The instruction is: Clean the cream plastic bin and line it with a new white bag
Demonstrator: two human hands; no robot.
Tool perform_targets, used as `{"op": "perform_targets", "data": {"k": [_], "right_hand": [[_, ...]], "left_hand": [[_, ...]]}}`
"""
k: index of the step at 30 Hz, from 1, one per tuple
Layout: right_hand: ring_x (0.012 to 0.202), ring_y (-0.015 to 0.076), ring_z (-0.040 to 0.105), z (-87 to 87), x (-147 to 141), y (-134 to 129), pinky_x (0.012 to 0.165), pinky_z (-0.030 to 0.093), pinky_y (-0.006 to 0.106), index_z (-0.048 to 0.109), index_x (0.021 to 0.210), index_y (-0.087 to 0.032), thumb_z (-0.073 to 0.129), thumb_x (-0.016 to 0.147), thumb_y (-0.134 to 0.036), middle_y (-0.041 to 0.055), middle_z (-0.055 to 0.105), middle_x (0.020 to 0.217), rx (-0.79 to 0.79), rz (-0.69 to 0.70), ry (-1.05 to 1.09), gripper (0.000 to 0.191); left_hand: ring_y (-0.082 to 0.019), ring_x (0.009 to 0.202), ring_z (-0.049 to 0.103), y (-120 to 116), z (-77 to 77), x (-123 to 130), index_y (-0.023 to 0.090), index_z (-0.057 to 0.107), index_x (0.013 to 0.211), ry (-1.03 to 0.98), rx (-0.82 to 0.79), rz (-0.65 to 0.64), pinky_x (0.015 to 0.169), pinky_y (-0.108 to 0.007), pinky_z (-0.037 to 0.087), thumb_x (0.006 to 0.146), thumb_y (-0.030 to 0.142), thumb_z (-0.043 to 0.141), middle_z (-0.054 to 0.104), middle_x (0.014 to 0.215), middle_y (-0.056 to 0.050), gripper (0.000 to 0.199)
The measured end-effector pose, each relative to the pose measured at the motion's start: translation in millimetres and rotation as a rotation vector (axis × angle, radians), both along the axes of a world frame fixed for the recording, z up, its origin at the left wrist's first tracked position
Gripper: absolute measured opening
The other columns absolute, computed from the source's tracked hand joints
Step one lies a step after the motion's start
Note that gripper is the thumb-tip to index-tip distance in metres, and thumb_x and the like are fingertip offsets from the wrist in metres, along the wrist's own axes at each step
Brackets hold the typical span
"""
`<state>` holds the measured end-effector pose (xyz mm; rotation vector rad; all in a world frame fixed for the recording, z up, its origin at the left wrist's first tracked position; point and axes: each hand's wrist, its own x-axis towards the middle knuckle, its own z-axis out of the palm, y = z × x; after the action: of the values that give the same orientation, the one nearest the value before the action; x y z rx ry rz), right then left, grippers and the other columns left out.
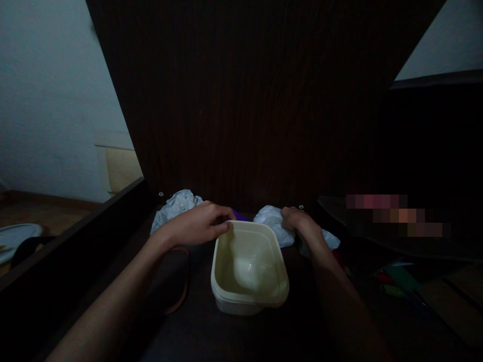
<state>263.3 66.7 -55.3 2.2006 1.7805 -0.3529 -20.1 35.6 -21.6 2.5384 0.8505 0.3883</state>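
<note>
A cream plastic tub (249,266), with nothing in it but a few shiny spots, stands on the dark surface in the middle. My left hand (206,222) is closed at the tub's far left corner, thumb and fingers at the rim. Under and behind that hand lies a crumpled pale plastic bag (177,205). My right hand (302,223) is beyond the tub to the right, its fingers on a second pale bag (273,223); the fingertips are partly hidden. Something purple (237,215) shows between the hands.
A tall dark wooden panel (256,110) rises behind the tub. On the left runs a raised dark edge (75,226). A brown loop (185,281) lies beside my left forearm. Green and red items (400,281) are at the right. A white round lid-like object (20,236) sits far left.
</note>
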Motion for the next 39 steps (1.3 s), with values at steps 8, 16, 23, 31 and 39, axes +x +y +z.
{"op": "perform_targets", "data": {"k": [8, 16, 23, 31, 39], "right_hand": [[0.111, 0.0317, 0.069, 31.7, -5.8, -23.3, 0.083, 0.052, 0.038, 0.070, 0.114, -0.011, 0.042, 0.100, -0.017, 0.0229, 0.069, 0.122, 0.274, 0.013, -0.008, 0.032], [0.073, 0.0212, 0.061, 66.0, -5.5, -58.9, 0.064, 0.039, 0.030, 0.058, 0.078, -0.022, 0.045, 0.090, -0.022, 0.0032, 0.062, 0.073, 1.123, 0.113, 0.467, 0.018], [0.072, 0.0176, 0.060, 88.0, -19.8, -102.5, 0.062, 0.043, 0.027, 0.065, 0.084, -0.023, 0.054, 0.086, -0.020, -0.0007, 0.066, 0.079, 1.000, 0.447, 0.783, 0.011], [0.115, 0.0266, 0.065, 86.8, -31.7, -101.8, 0.096, 0.047, 0.037, 0.064, 0.128, -0.023, 0.057, 0.092, -0.036, 0.0060, 0.071, 0.127, 0.315, 0.658, 0.523, 0.039], [0.131, 0.0340, 0.055, 76.6, -45.1, -102.8, 0.104, 0.045, 0.044, 0.055, 0.144, -0.032, 0.069, 0.085, -0.059, 0.0054, 0.062, 0.143, 0.214, 0.633, 0.572, 0.066]], "left_hand": [[-0.017, 0.075, 0.069, 0.6, 3.2, -2.3, 0.017, 0.074, 0.103, -0.011, 0.025, 0.006, 0.068, -0.024, 0.045, 0.099, 0.030, 0.054, 0.077, 0.087, -0.004, 0.024], [-0.016, 0.074, 0.070, -0.8, 2.3, -2.0, 0.017, 0.074, 0.102, 0.029, 0.059, 0.026, 0.066, -0.023, 0.044, 0.100, 0.029, 0.053, 0.076, 0.086, -0.004, 0.024], [-0.018, 0.073, 0.071, -0.3, 2.1, -2.3, 0.015, 0.073, 0.096, 0.026, 0.092, 0.012, 0.065, -0.024, 0.046, 0.096, 0.023, 0.055, 0.077, 0.085, -0.005, 0.020], [-0.016, 0.075, 0.071, -2.3, 4.9, -1.3, 0.016, 0.072, 0.095, 0.005, 0.123, 0.019, 0.067, -0.024, 0.046, 0.102, 0.025, 0.048, 0.076, 0.086, -0.003, 0.027], [-0.020, 0.099, 0.069, -13.1, 11.9, 1.0, 0.019, 0.069, 0.112, -0.204, 0.248, 0.080, 0.090, -0.030, 0.051, 0.103, 0.027, 0.046, 0.074, 0.108, -0.005, 0.026]]}}
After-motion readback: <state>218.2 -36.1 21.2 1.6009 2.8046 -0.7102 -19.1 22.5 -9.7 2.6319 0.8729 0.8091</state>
